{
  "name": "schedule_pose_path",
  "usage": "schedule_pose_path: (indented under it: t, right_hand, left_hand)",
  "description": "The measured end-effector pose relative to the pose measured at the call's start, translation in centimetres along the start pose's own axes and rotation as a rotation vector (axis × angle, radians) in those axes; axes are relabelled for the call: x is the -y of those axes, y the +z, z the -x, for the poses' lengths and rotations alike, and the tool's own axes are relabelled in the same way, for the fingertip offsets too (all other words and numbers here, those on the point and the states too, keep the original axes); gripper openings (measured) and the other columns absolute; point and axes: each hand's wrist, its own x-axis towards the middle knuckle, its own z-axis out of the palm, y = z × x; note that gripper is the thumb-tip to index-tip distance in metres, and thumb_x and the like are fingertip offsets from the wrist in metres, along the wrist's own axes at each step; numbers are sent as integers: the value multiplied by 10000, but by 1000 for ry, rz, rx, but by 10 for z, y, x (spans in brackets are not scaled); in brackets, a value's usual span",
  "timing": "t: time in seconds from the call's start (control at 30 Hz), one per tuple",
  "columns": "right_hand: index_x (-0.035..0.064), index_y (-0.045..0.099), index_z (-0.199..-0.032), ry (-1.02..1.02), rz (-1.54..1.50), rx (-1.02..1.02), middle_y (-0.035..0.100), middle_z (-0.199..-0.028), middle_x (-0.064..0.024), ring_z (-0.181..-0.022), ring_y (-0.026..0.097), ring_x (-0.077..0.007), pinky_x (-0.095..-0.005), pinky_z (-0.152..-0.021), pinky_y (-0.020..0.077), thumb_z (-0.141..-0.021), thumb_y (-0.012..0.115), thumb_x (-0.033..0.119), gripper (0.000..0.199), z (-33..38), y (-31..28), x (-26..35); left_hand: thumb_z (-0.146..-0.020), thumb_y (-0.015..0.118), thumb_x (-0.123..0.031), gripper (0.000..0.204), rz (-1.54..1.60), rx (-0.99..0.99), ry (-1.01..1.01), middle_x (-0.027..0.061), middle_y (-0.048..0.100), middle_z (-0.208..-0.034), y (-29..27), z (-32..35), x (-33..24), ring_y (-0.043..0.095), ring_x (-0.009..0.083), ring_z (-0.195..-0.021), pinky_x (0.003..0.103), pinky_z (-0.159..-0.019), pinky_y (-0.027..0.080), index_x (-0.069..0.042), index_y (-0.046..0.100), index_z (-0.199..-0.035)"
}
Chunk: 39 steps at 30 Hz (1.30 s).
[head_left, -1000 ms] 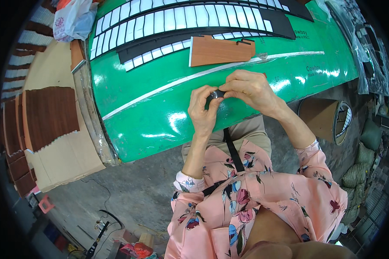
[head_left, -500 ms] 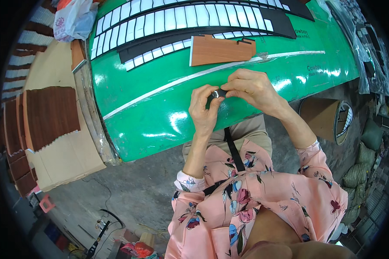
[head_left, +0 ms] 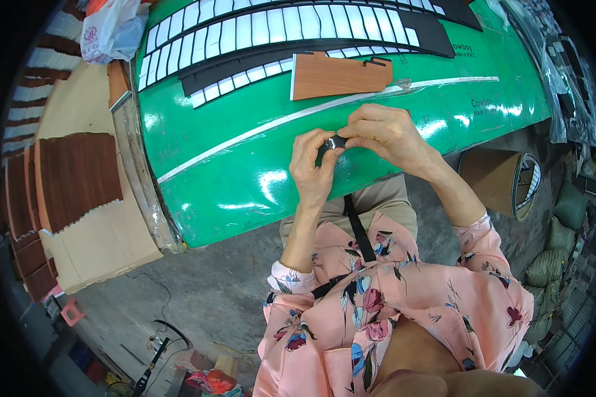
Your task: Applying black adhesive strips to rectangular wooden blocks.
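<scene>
From my distant place, I see both hands close together over the near part of a table with a glossy green cover (head_left: pixel 225 178). My left hand (head_left: pixel 310 162) holds a small, dark, shiny piece (head_left: pixel 335 142) with thumb and bent fingers. My right hand (head_left: pixel 391 135) pinches the same piece at its right end, also with thumb and fingers. So both are clamped on this one piece, which is between them, above the green cover. The fingers hide a part of it, and I cannot tell its full shape or its material.

Beyond the hands, a narrow whitish strip (head_left: pixel 286 120) runs across the cover in a curve. Just past it lies a reddish-brown wood-grain panel (head_left: pixel 341 79) with a white left edge and black parts on its far side. Farther away, there are long black bands with rows of white rectangles (head_left: pixel 290 25), lying on the cover and partly overlapping.

On my left, dark brown wood-grain boards with a jagged edge (head_left: pixel 78 178) lie on a flat tan cardboard sheet (head_left: pixel 102 248). On my right, beside the table, I see a brown, round-walled container (head_left: pixel 487 178) on the grey floor (head_left: pixel 228 284).
</scene>
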Motion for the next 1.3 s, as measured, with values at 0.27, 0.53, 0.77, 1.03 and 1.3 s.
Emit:
schedule_pose_path:
  t: [0.27, 0.53, 0.77, 1.03, 1.3]
  right_hand:
    - [18, 649, -858, 8, 0, 3, 579, -772, -74, -696, 578, -237, -345, -583, 457, -664, 706, 42, 204, 0, 0, 0]
    - [35, 665, -939, 122, -218, -58, 632, -913, -81, -785, 611, -237, -317, -661, 495, -702, 696, 82, 243, 12, -1, -12]
    - [58, 678, -942, 47, -30, -144, 640, -932, -65, -812, 611, -220, -310, -680, 508, -710, 701, 90, 235, 25, 5, -9]
    - [82, 653, -857, -126, 199, -381, 629, -871, -15, -778, 608, -181, -288, -597, 504, -679, 638, 55, 180, 29, 25, -8]
    - [61, 652, -895, 142, -194, -434, 633, -835, -70, -732, 611, -229, -302, -630, 491, -800, 643, 115, 110, 43, -15, -30]
  left_hand:
    - [-698, 735, -76, 260, 18, -31, -3, 97, 607, -895, 4, -1, -1, 577, 237, -812, 316, -672, 476, -34, 622, -929]
    - [-764, 714, -121, 242, 32, 2, -24, 106, 598, -946, 2, -1, -5, 578, 206, -847, 287, -740, 463, -16, 611, -956]
    - [-779, 704, -130, 232, 52, -2, -56, 100, 591, -961, -1, 2, -4, 568, 196, -850, 292, -752, 454, -16, 609, -957]
    - [-721, 690, 41, 321, -291, -64, 290, 123, 568, -918, 8, 4, -1, 578, 260, -815, 328, -668, 487, -96, 649, -1008]
    - [-757, 662, 43, 322, -407, -28, 376, 135, 558, -923, 14, 10, 0, 574, 288, -830, 344, -655, 485, -89, 611, -1046]
